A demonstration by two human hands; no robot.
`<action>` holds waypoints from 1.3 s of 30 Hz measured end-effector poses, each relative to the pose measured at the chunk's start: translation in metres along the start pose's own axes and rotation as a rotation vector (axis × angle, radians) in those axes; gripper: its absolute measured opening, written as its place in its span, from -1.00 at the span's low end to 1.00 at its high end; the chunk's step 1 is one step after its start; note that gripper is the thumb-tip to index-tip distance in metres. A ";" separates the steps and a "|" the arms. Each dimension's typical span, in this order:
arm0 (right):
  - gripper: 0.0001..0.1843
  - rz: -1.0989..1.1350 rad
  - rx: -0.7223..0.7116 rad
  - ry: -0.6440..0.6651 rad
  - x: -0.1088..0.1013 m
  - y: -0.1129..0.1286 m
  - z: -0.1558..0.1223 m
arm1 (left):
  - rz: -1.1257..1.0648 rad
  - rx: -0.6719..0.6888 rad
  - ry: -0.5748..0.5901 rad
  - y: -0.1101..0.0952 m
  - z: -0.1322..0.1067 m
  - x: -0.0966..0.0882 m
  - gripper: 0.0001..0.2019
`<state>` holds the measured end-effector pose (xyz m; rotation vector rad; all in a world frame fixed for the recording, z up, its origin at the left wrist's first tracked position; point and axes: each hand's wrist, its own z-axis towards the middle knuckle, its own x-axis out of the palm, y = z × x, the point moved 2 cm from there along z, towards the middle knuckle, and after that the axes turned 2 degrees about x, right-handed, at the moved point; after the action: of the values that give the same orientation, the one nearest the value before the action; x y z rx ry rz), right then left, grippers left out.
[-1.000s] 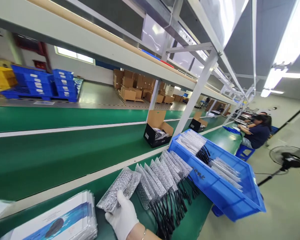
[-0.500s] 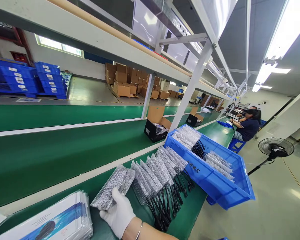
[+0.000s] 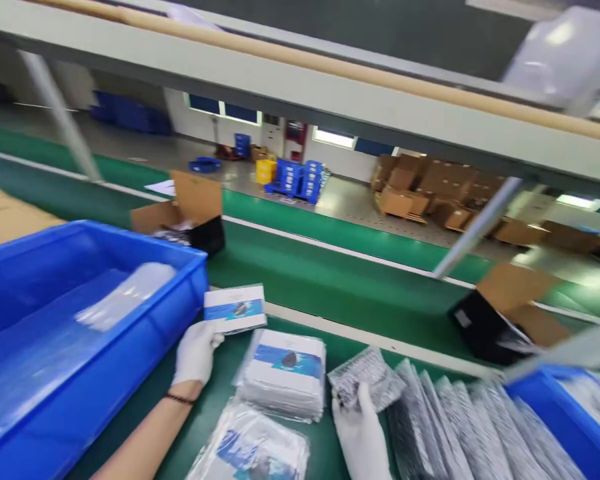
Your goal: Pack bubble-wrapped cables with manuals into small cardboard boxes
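My left hand (image 3: 196, 357), in a white glove, is closed on the near edge of a white booklet with a blue picture (image 3: 234, 309), held beside the blue bin (image 3: 145, 347). My right hand (image 3: 363, 430), also gloved, grips a silvery bubble-wrap pouch (image 3: 365, 383) lifted a little over the green bench. Between the hands lies a stack of the same white booklets (image 3: 283, 373). To the right of the pouch, several more pouches (image 3: 475, 427) lie fanned in a row.
A large blue bin at left holds a clear plastic bag (image 3: 125, 297). Bagged booklets (image 3: 253, 447) lie at the near edge. Open cardboard boxes (image 3: 185, 213) (image 3: 510, 313) stand on the green conveyor (image 3: 330, 280). Another blue bin (image 3: 575, 407) is at far right. A shelf beam (image 3: 300, 87) runs overhead.
The view has swung left, bringing my left hand, the booklet and the left blue bin into sight. My right hand still holds the pouch.
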<state>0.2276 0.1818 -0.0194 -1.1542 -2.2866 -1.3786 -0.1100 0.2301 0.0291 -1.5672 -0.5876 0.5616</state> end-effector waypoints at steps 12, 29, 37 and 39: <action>-0.54 0.027 0.096 -0.044 -0.027 -0.003 0.025 | -0.197 0.027 -0.012 0.032 0.012 0.012 -0.55; -0.44 0.119 0.219 -0.118 -0.005 0.012 -0.004 | 0.035 0.205 0.024 0.020 0.001 0.012 -0.64; -0.49 0.111 0.246 -0.068 -0.003 0.011 -0.004 | -0.075 0.183 -0.012 0.009 -0.004 0.011 -0.60; -0.50 0.090 0.194 -0.052 0.000 0.010 -0.006 | -0.182 0.200 -0.050 -0.008 -0.003 0.017 -0.59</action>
<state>0.2341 0.1795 -0.0100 -1.2252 -2.3125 -1.0801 -0.0956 0.2392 0.0375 -1.2999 -0.6834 0.5063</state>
